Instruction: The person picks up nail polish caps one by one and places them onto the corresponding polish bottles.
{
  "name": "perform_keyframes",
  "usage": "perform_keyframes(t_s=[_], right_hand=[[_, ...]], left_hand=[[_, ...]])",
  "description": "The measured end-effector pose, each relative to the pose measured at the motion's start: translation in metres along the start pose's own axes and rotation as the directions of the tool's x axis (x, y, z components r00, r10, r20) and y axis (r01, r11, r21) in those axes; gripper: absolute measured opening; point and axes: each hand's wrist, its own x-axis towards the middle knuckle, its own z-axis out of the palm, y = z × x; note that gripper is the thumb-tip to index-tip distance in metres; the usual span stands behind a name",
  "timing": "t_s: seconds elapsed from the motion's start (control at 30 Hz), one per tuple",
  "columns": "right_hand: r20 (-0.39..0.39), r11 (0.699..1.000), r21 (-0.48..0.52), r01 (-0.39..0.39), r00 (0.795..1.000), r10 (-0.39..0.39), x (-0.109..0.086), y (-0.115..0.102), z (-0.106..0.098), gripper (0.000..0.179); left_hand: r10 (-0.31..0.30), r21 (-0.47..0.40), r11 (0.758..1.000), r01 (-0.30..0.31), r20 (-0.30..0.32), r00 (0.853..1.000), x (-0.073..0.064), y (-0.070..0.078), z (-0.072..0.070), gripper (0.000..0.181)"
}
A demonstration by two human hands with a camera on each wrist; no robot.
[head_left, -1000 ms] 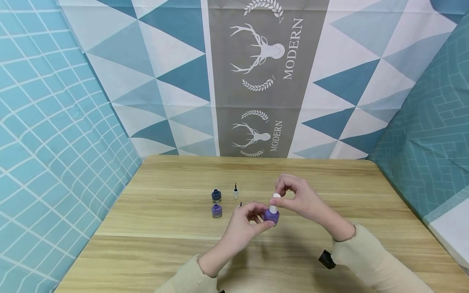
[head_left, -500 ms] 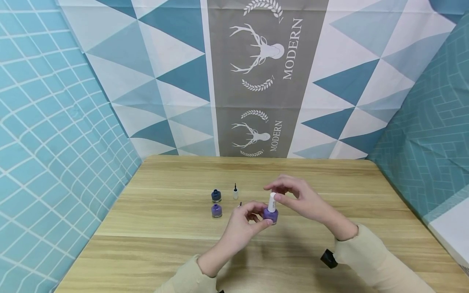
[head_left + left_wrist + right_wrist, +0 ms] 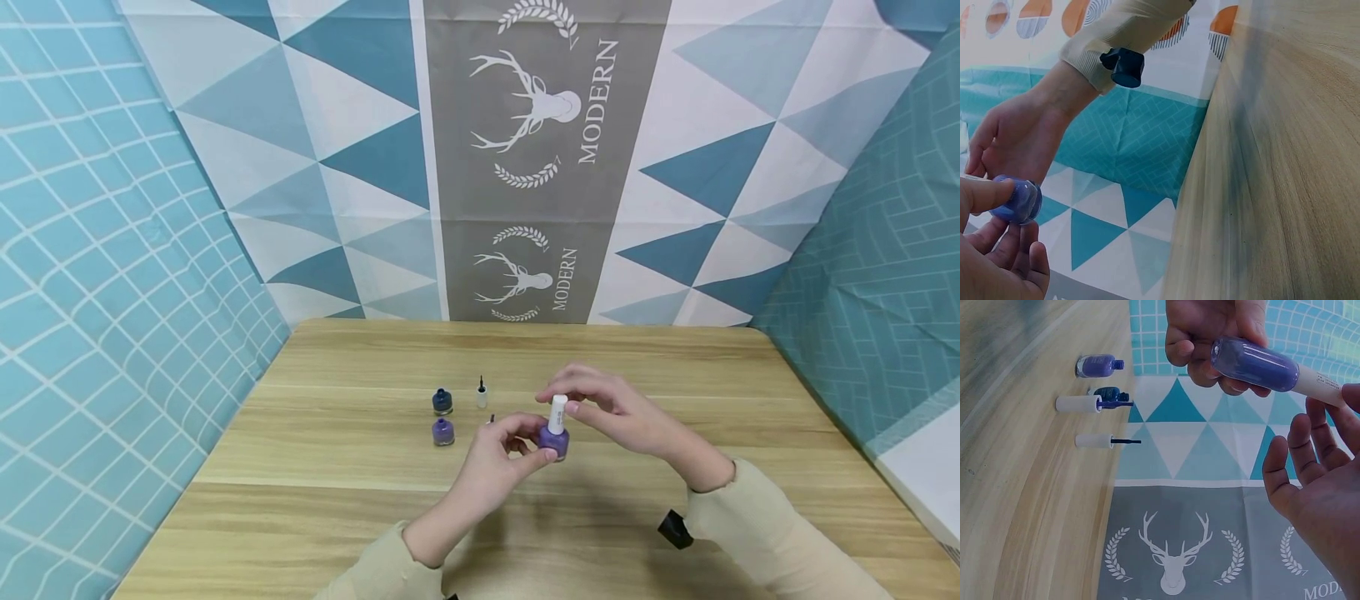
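Note:
My left hand [image 3: 501, 467] pinches a purple nail polish bottle [image 3: 553, 443] between thumb and fingers, above the table. The bottle's white cap [image 3: 557, 414] is seated on its neck and points up. My right hand [image 3: 617, 414] holds the cap lightly, thumb on the near side and index finger reaching behind it. In the right wrist view, the fingertips [image 3: 1316, 407] of my right hand lie along the cap. Uncapped on the table stand a dark blue bottle [image 3: 442, 402] and another purple bottle [image 3: 443, 432].
A white brush cap [image 3: 482, 396] stands brush-up right of the dark bottle. A second brush cap [image 3: 1079, 404] is mostly hidden behind my left hand in the head view. Patterned cloth [image 3: 360, 150] hangs behind the wooden table [image 3: 337, 517]; a white box-like edge [image 3: 926, 467] is at right.
My right fingers have shifted around the cap: the index finger has extended left behind it and the thumb has slid to its right side. The bottle stays in my left hand.

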Motion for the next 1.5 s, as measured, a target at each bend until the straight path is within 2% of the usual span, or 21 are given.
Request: perform_keyframes(t_s=[0.47,0.57,0.77,0.87,1.03,1.2,1.5], right_hand=[[-0.024,1.000,-0.008,0.027,0.999,-0.028,0.001,-0.001,0.000,0.027],[-0.035,0.999,-0.022,0.031,0.999,-0.032,0.001,0.000,0.001,0.026],[-0.056,0.999,-0.038,0.023,0.998,-0.025,0.002,0.000,0.002,0.025],[-0.067,0.999,-0.046,0.013,0.998,-0.016,0.002,0.001,0.003,0.023],[-0.094,0.998,-0.055,-0.004,0.996,-0.002,0.002,0.002,0.004,0.020],[-0.126,0.998,-0.055,0.013,0.992,-0.020,0.003,0.003,0.004,0.015],[-0.162,0.997,-0.073,0.011,0.986,-0.023,0.004,0.003,0.006,0.021]], left_hand=[[0.021,-0.036,0.999,-0.021,-0.001,1.000,-0.001,-0.005,0.000,0.027],[0.010,-0.033,0.999,-0.010,-0.002,1.000,-0.001,-0.001,0.000,0.027],[0.010,-0.032,0.999,-0.010,0.001,1.000,-0.008,0.024,-0.004,0.025],[0.001,-0.028,1.000,-0.001,-0.003,1.000,-0.009,0.030,-0.005,0.025],[0.000,-0.031,1.000,0.000,-0.009,1.000,-0.009,0.031,-0.005,0.025],[-0.002,-0.034,0.999,0.002,-0.006,1.000,-0.009,0.029,-0.006,0.026],[0.000,-0.039,0.999,0.000,-0.004,1.000,-0.008,0.029,-0.006,0.026]])
